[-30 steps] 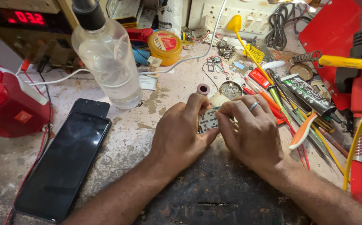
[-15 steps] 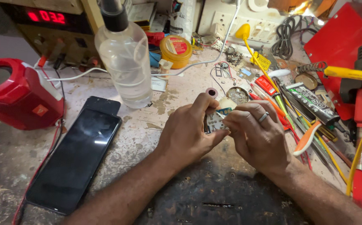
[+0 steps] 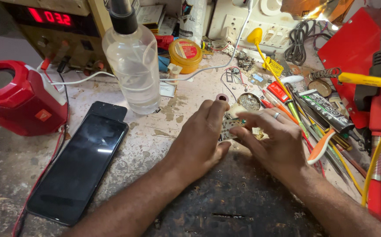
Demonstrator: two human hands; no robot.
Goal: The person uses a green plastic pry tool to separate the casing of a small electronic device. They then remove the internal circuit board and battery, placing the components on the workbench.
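A small circuit board (image 3: 230, 128) sits pinched between both hands over the bench (image 3: 155, 136), just in front of a round tin (image 3: 248, 101) of wire wool. The left hand (image 3: 199, 140) curls around its near edge, thumb under and fingers narrow on top; the right hand (image 3: 273, 139), ring on one finger, grips the far edge with fingertips close together. Against half a second and a second ago the hands have barely moved: same grip, same spot, with the right fingers spread a little more over the board, so the work on it looks unfinished and still in the fiddly holding stage. Left of the hands lies a dark phone (image 3: 78, 164), screen up, beside a clear bottle (image 3: 132, 66) and a red stand (image 3: 17, 98). To the right, well apart from the board, are screwdrivers (image 3: 295, 112), an orange-handled tool (image 3: 324, 147) and a yellow cable (image 3: 377, 131)
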